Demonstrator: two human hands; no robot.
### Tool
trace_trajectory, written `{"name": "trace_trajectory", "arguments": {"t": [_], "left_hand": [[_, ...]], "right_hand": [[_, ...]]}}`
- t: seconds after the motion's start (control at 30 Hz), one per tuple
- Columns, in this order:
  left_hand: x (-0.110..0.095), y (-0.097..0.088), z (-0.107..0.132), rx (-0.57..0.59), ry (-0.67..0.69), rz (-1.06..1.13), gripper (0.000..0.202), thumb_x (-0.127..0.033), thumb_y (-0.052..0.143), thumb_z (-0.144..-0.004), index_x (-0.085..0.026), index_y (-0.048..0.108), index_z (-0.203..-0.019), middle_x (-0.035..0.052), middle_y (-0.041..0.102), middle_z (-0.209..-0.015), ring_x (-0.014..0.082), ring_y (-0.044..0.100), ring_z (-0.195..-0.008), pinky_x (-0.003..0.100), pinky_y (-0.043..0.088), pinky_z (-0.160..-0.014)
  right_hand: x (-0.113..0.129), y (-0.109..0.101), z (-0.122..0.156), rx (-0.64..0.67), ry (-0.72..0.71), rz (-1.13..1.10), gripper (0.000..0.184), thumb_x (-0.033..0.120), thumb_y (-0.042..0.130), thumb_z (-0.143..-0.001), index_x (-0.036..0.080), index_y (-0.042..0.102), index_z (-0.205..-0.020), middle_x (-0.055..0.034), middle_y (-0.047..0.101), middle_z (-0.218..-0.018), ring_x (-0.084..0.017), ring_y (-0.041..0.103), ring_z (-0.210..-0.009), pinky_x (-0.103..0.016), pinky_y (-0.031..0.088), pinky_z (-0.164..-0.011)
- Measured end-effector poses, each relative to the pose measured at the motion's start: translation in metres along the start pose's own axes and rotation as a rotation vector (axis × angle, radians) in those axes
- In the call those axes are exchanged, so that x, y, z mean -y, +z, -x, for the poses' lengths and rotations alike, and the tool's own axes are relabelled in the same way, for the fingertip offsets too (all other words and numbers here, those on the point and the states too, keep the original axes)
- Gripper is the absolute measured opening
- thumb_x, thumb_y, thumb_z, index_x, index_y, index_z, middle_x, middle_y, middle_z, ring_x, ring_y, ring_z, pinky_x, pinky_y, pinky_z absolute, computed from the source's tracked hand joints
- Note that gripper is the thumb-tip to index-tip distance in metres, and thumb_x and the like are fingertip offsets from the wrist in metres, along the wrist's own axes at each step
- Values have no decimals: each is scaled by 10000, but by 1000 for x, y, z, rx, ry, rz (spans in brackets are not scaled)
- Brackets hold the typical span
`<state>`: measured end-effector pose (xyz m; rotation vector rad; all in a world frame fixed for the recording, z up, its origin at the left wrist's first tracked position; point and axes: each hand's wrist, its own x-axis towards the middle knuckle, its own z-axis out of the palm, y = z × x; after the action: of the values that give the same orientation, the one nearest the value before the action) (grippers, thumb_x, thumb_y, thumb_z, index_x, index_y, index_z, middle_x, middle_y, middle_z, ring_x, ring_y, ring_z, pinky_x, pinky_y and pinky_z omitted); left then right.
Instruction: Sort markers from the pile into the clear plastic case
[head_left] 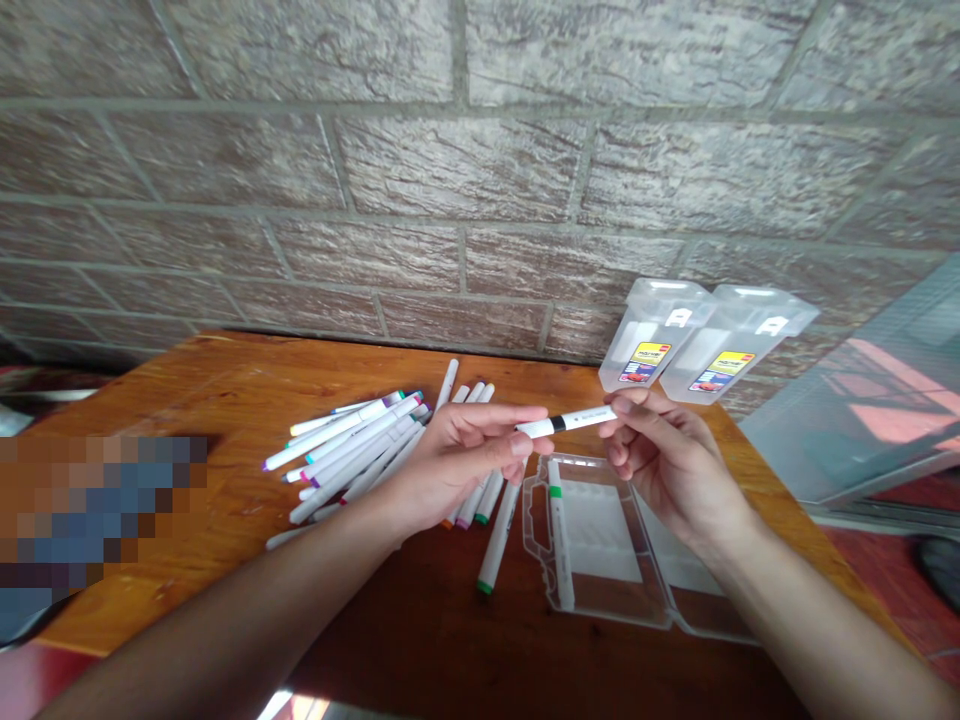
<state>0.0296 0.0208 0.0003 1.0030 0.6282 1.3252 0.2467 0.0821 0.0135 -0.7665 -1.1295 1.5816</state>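
Note:
A white marker with a black band [583,419] is held level between my two hands, above the table. My left hand [480,445] pinches its left end between thumb and fingers. At the other end, my right hand [664,450] grips the tip with thumb and forefinger. Below my hands lies an open clear plastic case [600,600], with one green-banded marker [560,540] standing along its left side. A loose heap of white markers with coloured ends [360,450] spreads under and beside my left hand. One green-ended marker [497,545] lies left of the case.
Two clear plastic boxes with yellow labels, a left one [652,335] and a right one [739,345], stand at the table's back right against the brick wall [420,250]. The wooden table [225,400] ends at the right near a glass pane [847,420]. A pixelated patch covers the left edge.

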Motion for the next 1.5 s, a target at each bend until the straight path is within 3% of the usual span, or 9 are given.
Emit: {"name": "trace_trajectory", "arguments": {"t": [0.17, 0.53, 0.93, 1.27, 1.5], "left_hand": [[-2, 1, 0, -24, -36, 64, 273, -316, 862, -803, -185, 843, -1042, 125, 813, -871, 91, 591, -622, 239, 451, -626], [2, -5, 0, 39, -63, 102, 229, -325, 758, -911, -180, 835, -1070, 118, 797, -880, 97, 602, -650, 248, 455, -679], [-2, 0, 0, -12, -39, 52, 274, -257, 875, -774, -208, 841, -1041, 106, 804, -906, 141, 675, -738, 241, 448, -649], [-1, -3, -1, -13, -20, -37, 248, -232, 848, -807, -241, 837, -1055, 86, 822, -913, 140, 704, -783, 210, 480, -645], [0, -2, -4, -120, -2, 22, 256, -278, 841, -805, -168, 843, -1036, 115, 806, -860, 86, 568, -588, 253, 453, -634]], "right_hand": [[0, 1, 0, -3, -20, 12, 207, 305, 881, -750, 179, 734, -823, -13, 725, -702, -83, 570, -460, -160, 468, -373], [2, 3, 3, -8, -39, 45, 222, 331, 882, -749, 180, 729, -804, -15, 716, -691, -86, 565, -456, -165, 467, -377], [3, 3, 3, -35, -43, 64, 226, 347, 885, -732, 196, 732, -803, -16, 709, -687, -92, 550, -455, -174, 456, -374], [2, 2, 2, -31, -54, 72, 227, 345, 882, -736, 195, 729, -809, -11, 706, -688, -89, 553, -454, -175, 457, -379], [0, 1, 3, -35, -83, 90, 222, 347, 876, -746, 197, 729, -821, -13, 707, -690, -94, 554, -458, -180, 451, -377]]}}
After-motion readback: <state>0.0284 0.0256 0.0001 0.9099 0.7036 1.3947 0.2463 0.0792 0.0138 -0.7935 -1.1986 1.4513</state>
